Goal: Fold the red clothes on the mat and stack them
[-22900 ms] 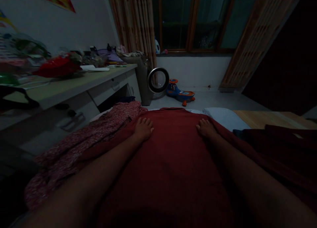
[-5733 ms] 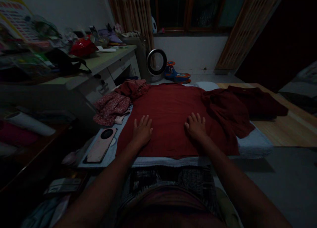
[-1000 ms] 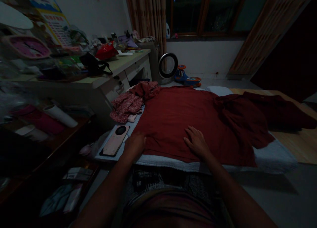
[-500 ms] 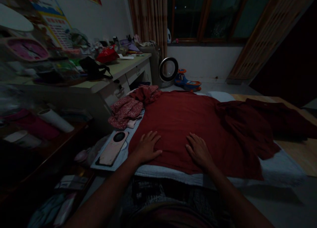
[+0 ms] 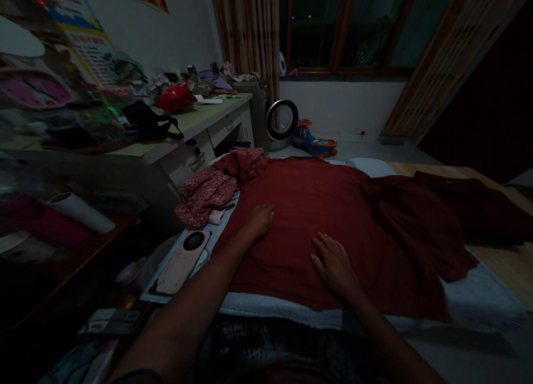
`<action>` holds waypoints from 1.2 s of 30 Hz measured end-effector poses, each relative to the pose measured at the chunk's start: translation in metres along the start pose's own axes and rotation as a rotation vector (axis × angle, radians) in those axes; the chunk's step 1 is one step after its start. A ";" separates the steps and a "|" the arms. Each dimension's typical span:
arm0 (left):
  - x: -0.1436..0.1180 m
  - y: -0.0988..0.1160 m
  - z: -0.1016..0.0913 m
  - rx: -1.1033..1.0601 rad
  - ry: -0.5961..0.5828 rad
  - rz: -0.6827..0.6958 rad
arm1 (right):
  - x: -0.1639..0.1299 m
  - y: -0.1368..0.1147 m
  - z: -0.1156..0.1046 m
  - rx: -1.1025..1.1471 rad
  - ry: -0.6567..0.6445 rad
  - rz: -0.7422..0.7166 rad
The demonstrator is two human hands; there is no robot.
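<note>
A dark red garment (image 5: pixel 325 206) lies spread flat on a white padded surface (image 5: pixel 478 300) in front of me. My left hand (image 5: pixel 258 222) rests palm down on its left part, reaching forward. My right hand (image 5: pixel 335 266) lies flat on the cloth nearer to me, fingers slightly apart. Neither hand holds anything. More dark red cloth (image 5: pixel 420 217) is bunched at the right. The room is dim.
A patterned red cloth (image 5: pixel 206 192) is heaped at the left edge, with a pink phone (image 5: pixel 181 262) nearer me. A cluttered desk (image 5: pixel 183 123) stands at the left. A ring-shaped fan (image 5: pixel 282 120) and a toy car (image 5: pixel 314 142) sit on the floor by the window.
My left hand has slid forward over the red garment, away from me. My right hand stays flat near the front edge. The view has shifted slightly.
</note>
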State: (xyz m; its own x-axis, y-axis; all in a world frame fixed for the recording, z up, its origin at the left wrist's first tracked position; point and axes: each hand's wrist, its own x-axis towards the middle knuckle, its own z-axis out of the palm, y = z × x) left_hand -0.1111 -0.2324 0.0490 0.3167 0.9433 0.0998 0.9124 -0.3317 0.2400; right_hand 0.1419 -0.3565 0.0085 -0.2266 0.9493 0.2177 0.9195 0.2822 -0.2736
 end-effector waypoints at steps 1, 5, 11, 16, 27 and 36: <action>0.010 -0.004 0.001 -0.001 -0.006 -0.026 | 0.000 0.000 0.000 0.001 0.003 0.000; 0.041 -0.016 0.004 -0.003 -0.044 -0.084 | 0.000 -0.001 -0.001 0.003 0.011 0.001; 0.058 -0.019 0.002 -0.008 -0.060 -0.095 | -0.001 -0.001 0.000 0.002 0.012 0.006; 0.049 -0.013 0.006 0.009 0.044 -0.098 | -0.001 0.001 0.002 -0.002 0.016 -0.005; 0.009 -0.004 0.020 0.091 0.088 0.030 | -0.004 -0.003 -0.001 -0.022 -0.024 0.015; -0.039 -0.021 0.023 0.078 0.103 0.110 | 0.059 -0.003 -0.036 0.018 -0.187 0.028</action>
State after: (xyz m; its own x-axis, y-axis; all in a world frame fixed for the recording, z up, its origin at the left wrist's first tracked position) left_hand -0.1365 -0.2617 0.0178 0.3913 0.8934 0.2207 0.8923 -0.4271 0.1466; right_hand 0.1373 -0.3058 0.0556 -0.2583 0.9655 0.0320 0.9209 0.2562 -0.2937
